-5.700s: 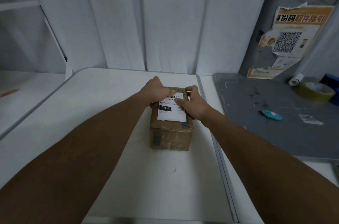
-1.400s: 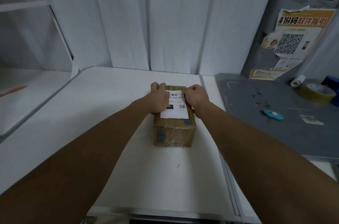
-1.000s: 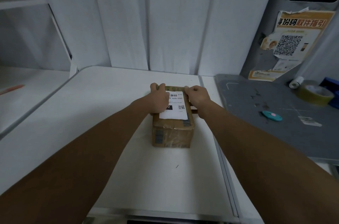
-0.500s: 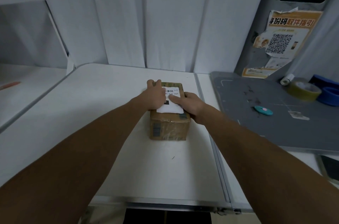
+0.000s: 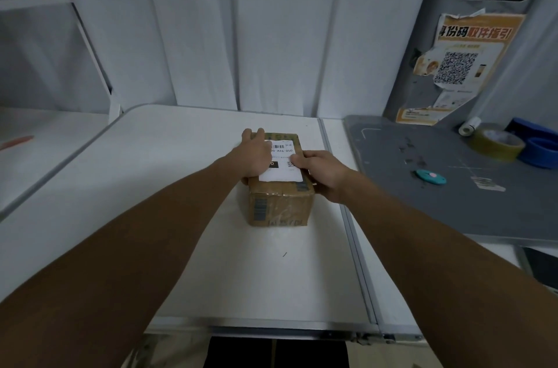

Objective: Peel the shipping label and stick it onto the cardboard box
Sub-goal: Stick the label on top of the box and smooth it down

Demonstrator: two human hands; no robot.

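A small brown cardboard box (image 5: 279,207) stands on the white table (image 5: 151,186), slightly right of centre. A white shipping label (image 5: 283,171) with a barcode and a QR code lies flat on its top. My left hand (image 5: 253,156) covers the label's left part, fingers reaching the box's far left corner and thumb down its left side. My right hand (image 5: 323,170) clasps the box's right side, with the thumb pressing on the label near the QR code.
A grey mat (image 5: 453,201) lies to the right, carrying a teal cutter (image 5: 430,177), a yellowish tape roll (image 5: 496,144), a blue roll (image 5: 540,152) and a small white roll (image 5: 469,125). A QR poster (image 5: 465,65) hangs behind. White curtain walls close off the back.
My right hand slid from the box's far right corner toward me along its right side, the thumb coming onto the label. The left hand and the box stayed put.
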